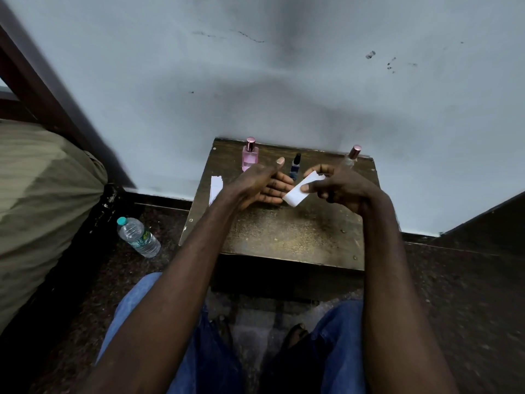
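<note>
You are holding a plain white paper strip [298, 190], and the table [284, 231] is showing dark brown with pale speckling. The pink bottle [250, 159] and the clear bottle [352, 156] are wearing rose-gold caps, while the small vial [295, 169] is showing dark blue under black. Your jeans [338, 351] are showing blue, and the water bottle [138, 237] is carrying a teal cap and a green label.

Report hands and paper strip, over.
Left hand open, empty. Right hand pinches white paper strip over the table. Small dark bottle stands just behind.
</note>
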